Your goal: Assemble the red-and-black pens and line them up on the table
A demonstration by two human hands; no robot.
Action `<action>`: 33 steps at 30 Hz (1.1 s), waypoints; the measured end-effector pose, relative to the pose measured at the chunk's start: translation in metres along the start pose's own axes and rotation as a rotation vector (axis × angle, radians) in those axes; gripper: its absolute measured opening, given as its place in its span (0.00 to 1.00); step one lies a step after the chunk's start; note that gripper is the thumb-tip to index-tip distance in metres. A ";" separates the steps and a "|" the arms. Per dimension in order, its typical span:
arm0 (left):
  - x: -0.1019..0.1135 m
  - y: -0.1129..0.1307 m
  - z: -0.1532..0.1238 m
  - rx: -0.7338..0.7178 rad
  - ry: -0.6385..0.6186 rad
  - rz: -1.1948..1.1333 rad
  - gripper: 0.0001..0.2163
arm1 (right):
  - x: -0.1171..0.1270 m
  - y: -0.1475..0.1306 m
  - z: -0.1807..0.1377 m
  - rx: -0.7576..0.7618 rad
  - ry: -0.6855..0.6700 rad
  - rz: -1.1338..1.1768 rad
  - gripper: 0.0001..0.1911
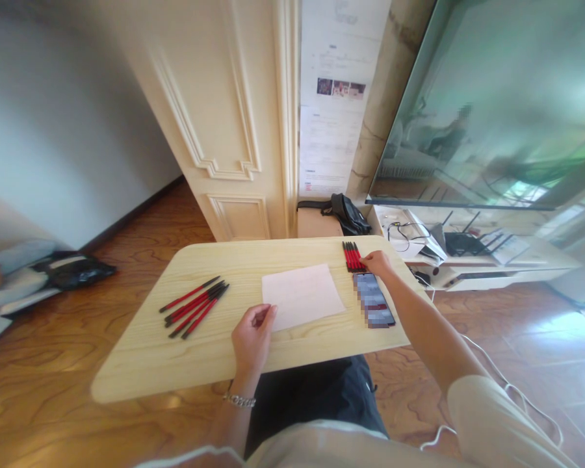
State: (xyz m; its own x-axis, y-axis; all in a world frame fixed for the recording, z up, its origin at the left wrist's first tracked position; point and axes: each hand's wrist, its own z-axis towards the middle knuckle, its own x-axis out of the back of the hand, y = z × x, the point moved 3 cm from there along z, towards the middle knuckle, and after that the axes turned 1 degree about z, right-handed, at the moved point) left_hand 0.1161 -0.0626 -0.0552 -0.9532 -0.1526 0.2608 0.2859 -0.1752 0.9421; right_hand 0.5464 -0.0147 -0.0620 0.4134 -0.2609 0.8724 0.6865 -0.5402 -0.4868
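The row of red and black pens lies on the desk, to the right of the sheet of paper and toward its far edge. Your right hand is at the right end of that row, fingers drawn narrow together against the last pen; you cannot tell from this view whether they grip it. Your left hand is at the sheet's near left corner, fingers curled in and thumb close to them; whether they pinch the paper cannot be told. A chain bracelet circles your left wrist.

Right of the sheet, on the near side of the row, you have a phone lying face up with its display lit. Left of the sheet, a loose group of red and black pens lies at a slant, some overlapping. Beyond the sheet, past the desk's far edge, sit a black bag and, farther right, a large dark screen.
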 end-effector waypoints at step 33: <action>0.096 -0.015 0.060 -0.141 0.039 0.999 0.14 | -0.072 -0.119 -0.215 0.557 0.148 0.187 0.16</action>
State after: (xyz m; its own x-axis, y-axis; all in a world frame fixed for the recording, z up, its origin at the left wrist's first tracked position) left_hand 0.0148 -0.0161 -0.0316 -0.2674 -0.3236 0.9076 0.9632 -0.0630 0.2613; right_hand 0.3062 -0.1041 -0.0573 0.4970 -0.4412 0.7472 0.8367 0.0153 -0.5474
